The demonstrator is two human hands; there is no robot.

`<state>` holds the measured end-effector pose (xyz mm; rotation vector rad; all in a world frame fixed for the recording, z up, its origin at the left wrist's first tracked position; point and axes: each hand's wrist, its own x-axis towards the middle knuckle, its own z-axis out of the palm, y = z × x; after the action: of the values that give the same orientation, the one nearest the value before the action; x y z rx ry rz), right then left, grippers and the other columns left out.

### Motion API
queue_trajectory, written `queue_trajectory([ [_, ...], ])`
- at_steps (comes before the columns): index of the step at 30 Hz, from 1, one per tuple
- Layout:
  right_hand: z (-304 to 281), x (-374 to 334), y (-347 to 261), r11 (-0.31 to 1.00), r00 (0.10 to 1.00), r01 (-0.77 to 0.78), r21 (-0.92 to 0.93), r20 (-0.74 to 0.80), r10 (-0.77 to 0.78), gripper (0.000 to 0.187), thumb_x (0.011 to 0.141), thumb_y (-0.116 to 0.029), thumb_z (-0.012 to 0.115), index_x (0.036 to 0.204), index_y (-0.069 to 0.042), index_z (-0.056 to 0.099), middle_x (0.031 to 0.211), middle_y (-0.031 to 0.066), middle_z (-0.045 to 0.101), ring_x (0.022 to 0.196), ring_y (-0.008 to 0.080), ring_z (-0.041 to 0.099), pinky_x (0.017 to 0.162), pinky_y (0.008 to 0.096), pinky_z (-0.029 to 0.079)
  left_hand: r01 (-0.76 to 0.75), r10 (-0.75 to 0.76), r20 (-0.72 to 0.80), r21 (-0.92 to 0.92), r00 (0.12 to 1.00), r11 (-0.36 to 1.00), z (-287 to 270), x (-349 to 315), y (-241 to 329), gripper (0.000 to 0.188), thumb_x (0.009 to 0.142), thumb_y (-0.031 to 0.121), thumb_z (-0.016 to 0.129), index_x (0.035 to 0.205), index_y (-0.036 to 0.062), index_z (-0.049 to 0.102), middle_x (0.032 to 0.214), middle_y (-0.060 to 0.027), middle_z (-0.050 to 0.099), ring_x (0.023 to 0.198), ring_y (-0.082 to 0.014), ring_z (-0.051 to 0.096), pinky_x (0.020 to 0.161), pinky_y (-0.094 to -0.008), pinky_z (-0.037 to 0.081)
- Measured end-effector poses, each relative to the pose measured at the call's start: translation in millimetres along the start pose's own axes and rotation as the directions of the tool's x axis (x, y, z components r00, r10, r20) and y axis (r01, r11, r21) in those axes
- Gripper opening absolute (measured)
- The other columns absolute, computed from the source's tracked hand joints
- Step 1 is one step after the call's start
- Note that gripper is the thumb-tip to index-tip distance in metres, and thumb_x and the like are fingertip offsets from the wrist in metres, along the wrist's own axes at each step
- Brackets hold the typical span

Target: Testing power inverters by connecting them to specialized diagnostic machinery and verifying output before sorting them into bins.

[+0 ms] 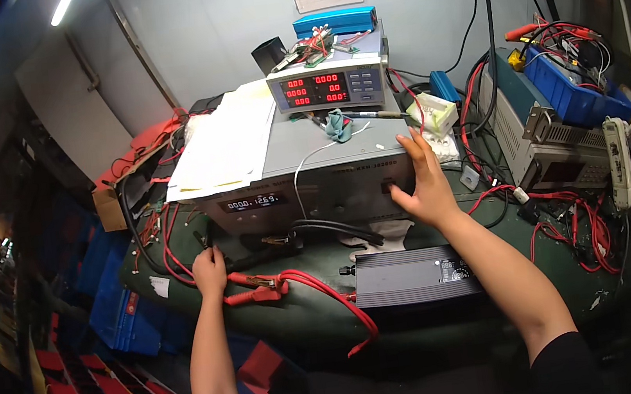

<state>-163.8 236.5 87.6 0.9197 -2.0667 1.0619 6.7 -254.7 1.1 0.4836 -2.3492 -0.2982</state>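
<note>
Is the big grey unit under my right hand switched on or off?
On: the grey unit shows lit digits on its front display, while the right hand rests at its front corner.

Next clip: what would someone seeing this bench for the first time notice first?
Probably the red digits glowing on the grey meter, stacked atop the big grey instrument at centre. The right hand rests on that instrument's right front corner, while the left hand grips cables beside a red clamp on the green mat. Red wires tangle at right.

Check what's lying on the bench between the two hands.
Head view: red clamp with its red cable beside the left hand; black cables nearer the right hand.
</note>
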Motion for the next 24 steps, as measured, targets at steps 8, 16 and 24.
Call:
queue_trajectory([
  [8,-7,9,-13,0.994,0.996,0.089,-0.056,-0.022,-0.090,0.086,0.084,-0.022,0.076,0.159,-0.012,0.037,0.169,0.0270,0.019,0.156,0.0460,0.021,0.125,0.0527,0.023,0.035,-0.035,-0.029,0.005,0.999,0.999,4,0,-2,0.036,0.100,0.028,0.058,0.078,-0.0005,0.064,0.082,-0.0239,0.066,0.085,-0.0458,0.063,0.076,-0.0571,0.047],
  [16,-20,94,-11,0.994,0.987,0.080,-0.080,-0.133,-0.090,0.074,0.091,-0.021,0.067,0.158,-0.010,0.039,0.168,0.0236,0.024,0.156,0.0406,0.025,0.126,0.0496,0.022,0.010,-0.010,-0.009,0.073,1.000,0.997,5,0,-6,0.031,0.099,0.027,0.057,0.084,0.0013,0.067,0.091,-0.0185,0.069,0.093,-0.0407,0.064,0.082,-0.0538,0.047],
  [24,5,177,31,0.984,1.000,0.019,-0.180,0.023,-0.015,0.065,0.086,-0.029,0.076,0.142,-0.006,0.052,0.140,0.0240,0.055,0.135,0.0401,0.052,0.113,0.0448,0.041,0.010,-0.010,-0.002,0.089,1.000,0.996,5,-3,1,0.029,0.099,0.026,0.057,0.086,0.0019,0.067,0.091,-0.0187,0.069,0.093,-0.0400,0.064,0.084,-0.0524,0.048],
])
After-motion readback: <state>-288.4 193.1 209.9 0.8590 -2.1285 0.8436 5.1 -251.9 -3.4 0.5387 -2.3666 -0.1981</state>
